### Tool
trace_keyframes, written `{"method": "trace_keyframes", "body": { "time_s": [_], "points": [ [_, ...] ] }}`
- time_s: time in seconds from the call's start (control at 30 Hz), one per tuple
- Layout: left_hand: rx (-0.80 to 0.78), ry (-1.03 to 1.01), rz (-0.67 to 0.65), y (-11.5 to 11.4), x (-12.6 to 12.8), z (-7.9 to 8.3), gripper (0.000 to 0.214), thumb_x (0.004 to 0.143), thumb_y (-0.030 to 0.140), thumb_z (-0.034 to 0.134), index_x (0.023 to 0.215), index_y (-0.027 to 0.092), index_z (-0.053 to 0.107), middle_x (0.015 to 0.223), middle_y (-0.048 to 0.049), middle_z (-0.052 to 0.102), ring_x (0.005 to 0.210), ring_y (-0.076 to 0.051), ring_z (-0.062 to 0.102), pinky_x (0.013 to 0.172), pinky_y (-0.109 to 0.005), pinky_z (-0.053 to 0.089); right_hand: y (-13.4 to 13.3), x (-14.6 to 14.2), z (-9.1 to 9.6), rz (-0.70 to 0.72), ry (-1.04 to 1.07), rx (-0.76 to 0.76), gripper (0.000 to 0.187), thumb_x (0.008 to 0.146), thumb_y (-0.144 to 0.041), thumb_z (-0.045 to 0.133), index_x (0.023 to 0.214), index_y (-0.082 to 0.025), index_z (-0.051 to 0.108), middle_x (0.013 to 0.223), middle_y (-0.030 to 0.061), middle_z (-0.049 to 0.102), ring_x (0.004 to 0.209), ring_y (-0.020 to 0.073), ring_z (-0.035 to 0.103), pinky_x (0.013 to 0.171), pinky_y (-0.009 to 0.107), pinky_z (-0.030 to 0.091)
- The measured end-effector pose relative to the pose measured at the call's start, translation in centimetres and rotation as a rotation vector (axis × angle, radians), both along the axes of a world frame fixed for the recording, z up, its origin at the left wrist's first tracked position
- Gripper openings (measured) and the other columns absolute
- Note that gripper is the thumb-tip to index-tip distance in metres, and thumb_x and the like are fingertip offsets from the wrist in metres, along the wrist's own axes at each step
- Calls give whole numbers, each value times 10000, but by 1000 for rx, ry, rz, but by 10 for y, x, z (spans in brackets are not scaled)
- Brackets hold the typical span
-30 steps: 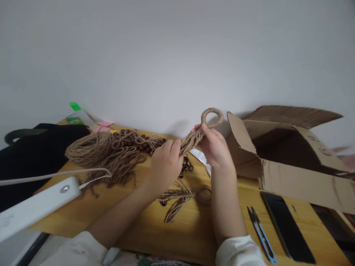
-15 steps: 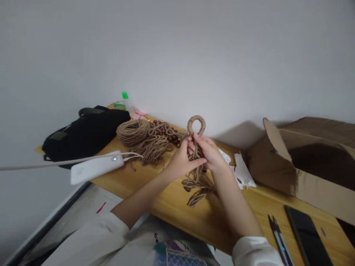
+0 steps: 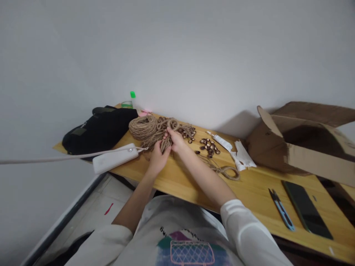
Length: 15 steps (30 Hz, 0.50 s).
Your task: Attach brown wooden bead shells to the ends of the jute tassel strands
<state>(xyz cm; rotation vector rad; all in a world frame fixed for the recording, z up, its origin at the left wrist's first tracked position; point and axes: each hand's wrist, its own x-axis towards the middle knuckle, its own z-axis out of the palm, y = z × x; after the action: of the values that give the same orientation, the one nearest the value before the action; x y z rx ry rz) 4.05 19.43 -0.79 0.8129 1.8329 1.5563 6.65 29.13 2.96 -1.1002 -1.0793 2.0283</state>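
As the right hand pinches a jute bundle just below its wrapped ring, the left hand curls gripping fingers round the strands, seemingly keeping them gathered, beside a twine coil.

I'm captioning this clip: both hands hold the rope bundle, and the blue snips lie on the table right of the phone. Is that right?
Not quite: in the head view, the blue snips lie on the table left of the phone. The left hand and right hand do hold the rope bundle.
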Motion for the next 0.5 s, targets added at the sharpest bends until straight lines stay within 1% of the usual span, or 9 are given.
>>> {"method": "trace_keyframes", "body": {
  "time_s": [0.03,0.07,0.13,0.2,0.23,0.3,0.37,0.43,0.5],
  "points": [
    [-23,92,46,-3,-7,-1,380,821,219,588,1186,177,494,1157,-127,632,1073,-236,615,874,-344,496,-1,-10,-1,-9,-36,25,192,836,-222,556,665,-175,481,475,-58,466,475,87,494,565,219,473],
    [-95,271,77,-5,-14,-2,364,848,246,558,1200,176,499,1213,-138,615,1149,-259,582,936,-374,471,-2,-17,-3,-21,-70,57,167,818,-196,557,666,-174,493,493,-50,488,516,96,525,610,228,485],
    [-240,487,94,-6,-25,-3,350,893,284,496,1221,163,502,1240,-150,612,1190,-280,564,973,-398,454,-1,-25,-6,-40,-137,129,97,768,-170,579,685,-168,530,550,-37,538,616,110,576,700,242,492],
    [-313,562,85,-4,-32,-5,361,912,299,462,1233,137,503,1222,-169,624,1178,-293,576,962,-402,463,1,-22,-6,-43,-196,202,52,713,-178,619,716,-163,569,618,-25,580,702,123,600,760,254,487],
    [-333,573,75,-2,-35,-5,359,913,302,461,1222,127,512,1204,-178,632,1167,-301,584,953,-405,468,2,-16,-6,-40,-222,237,70,688,-180,635,728,-161,582,646,-21,594,729,128,604,775,259,484],
    [-372,597,53,1,-38,-6,334,905,304,471,1172,117,545,1149,-192,655,1130,-325,604,937,-426,473,5,4,-2,-36,-267,297,131,646,-158,652,764,-161,594,685,-22,605,745,128,600,777,254,481],
    [-416,627,33,3,-39,-6,314,900,311,475,1131,117,563,1105,-202,667,1089,-348,621,923,-457,472,8,32,6,-38,-298,340,208,629,-121,640,826,-165,587,703,-32,603,713,109,584,735,234,479],
    [-458,671,25,3,-37,-6,349,898,331,474,1158,110,543,1112,-215,660,1064,-363,628,905,-478,474,11,66,14,-40,-312,364,252,648,-122,620,891,-170,571,715,-39,600,659,88,567,658,209,467],
    [-492,763,16,-1,-33,-7,440,892,355,484,1239,84,487,1170,-234,628,1065,-366,623,888,-472,482,16,105,21,-54,-316,391,251,687,-147,592,935,-176,567,745,-36,607,641,78,572,606,193,446]
  ]
}}
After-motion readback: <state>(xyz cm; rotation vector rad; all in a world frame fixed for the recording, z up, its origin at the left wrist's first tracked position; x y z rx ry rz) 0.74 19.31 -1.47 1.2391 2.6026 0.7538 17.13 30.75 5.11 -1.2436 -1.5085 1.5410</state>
